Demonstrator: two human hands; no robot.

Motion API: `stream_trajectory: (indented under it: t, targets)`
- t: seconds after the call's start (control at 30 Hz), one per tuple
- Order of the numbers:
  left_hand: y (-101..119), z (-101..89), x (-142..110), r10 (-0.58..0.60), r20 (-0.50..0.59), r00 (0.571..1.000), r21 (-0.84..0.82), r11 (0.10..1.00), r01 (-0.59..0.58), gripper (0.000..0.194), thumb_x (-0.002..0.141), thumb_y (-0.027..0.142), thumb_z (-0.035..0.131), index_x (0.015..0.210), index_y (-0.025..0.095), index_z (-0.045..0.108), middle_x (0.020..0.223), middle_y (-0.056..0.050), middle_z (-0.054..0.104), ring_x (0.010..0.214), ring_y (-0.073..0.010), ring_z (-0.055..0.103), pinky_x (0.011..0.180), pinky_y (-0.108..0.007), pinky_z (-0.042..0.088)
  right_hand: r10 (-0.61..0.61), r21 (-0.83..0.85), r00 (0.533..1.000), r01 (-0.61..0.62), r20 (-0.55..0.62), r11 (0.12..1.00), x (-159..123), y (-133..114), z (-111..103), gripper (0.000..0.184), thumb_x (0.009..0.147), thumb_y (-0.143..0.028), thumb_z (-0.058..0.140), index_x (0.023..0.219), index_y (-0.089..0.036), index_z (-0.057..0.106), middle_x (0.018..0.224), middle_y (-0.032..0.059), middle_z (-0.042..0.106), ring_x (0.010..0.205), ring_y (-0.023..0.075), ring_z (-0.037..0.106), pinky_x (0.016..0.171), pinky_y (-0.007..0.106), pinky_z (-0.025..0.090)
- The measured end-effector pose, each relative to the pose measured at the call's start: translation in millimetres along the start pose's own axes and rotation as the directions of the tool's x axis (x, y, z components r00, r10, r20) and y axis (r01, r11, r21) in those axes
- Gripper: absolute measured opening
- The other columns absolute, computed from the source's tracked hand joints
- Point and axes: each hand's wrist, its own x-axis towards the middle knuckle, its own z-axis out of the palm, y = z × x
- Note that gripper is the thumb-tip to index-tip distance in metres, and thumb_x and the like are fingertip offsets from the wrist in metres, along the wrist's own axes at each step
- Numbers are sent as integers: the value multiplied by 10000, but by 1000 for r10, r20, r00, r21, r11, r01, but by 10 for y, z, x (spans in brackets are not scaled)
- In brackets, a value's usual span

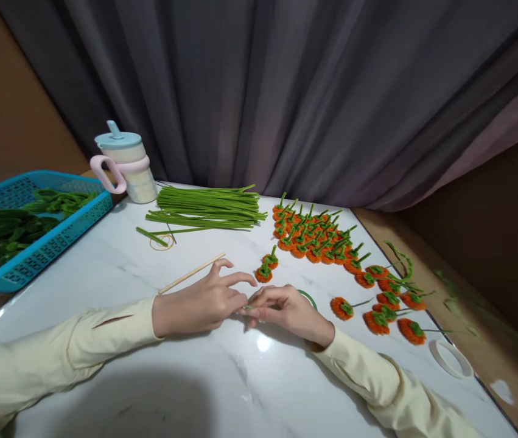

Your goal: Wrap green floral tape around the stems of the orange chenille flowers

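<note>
My left hand [210, 301] and my right hand [288, 311] meet at their fingertips above the white tabletop. Both pinch something small between them; a thin bit of green shows there, but the fingers hide most of it. The left index finger is raised and bent. Just behind the right hand, partly covered by it, lies a green ring [308, 298]. Beyond the fingers sit two small orange tufted pieces with green stems [264, 273]. A thin wooden stick [191, 274] lies beside my left hand.
Green pipe cleaners [208, 207] lie bundled at the back, near a lidded cup [135, 170]. A blue basket [83, 225] with green pieces stands left. Many orange pieces [313, 234] cover the back right, several with thin wire stems. A white ring [451, 360] lies near the right edge.
</note>
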Motion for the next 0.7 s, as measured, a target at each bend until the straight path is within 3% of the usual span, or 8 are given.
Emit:
stream_trajectory:
  t: [0.1,0.2,0.37,0.53,0.7]
  targets:
    - [21,-42,-5,41,-10,999,52,998,-41,217,836,-17,415,882,147,549,1147,-139,621,1224,-203,446,1016,-434,140,-82,-24,996,81,-25,996,14,39,-11,201,735,-335,718,725,-135,702,851,76,706,806,173,661,765,273,511]
    - [29,-67,2,31,26,999,13,999,-31,298,798,-46,389,962,152,539,1192,-134,603,1232,-199,441,1016,-434,155,-104,-38,994,102,-36,994,19,72,-26,193,726,-346,727,741,-154,720,884,71,711,827,177,662,788,285,518]
    - [40,-77,16,-35,90,995,-100,994,44,259,863,12,358,884,168,564,1011,-98,662,1178,-209,483,988,-446,196,-152,-95,987,147,-43,984,26,74,-31,226,717,-378,736,697,-153,731,744,69,699,727,176,645,719,302,523]
    - [64,-117,44,-87,133,987,-247,962,119,308,939,127,346,720,170,558,854,-37,649,985,-173,559,960,-387,233,-197,-168,980,188,-39,968,19,38,-16,247,732,-405,721,691,-163,740,700,66,692,698,171,620,704,305,508]
    - [68,-146,85,-204,311,928,-535,770,348,363,973,176,331,678,184,543,649,53,677,815,-120,565,880,-276,280,-190,-146,982,187,-8,971,8,25,-13,258,752,-403,701,689,-154,735,696,67,678,691,171,617,698,302,504]
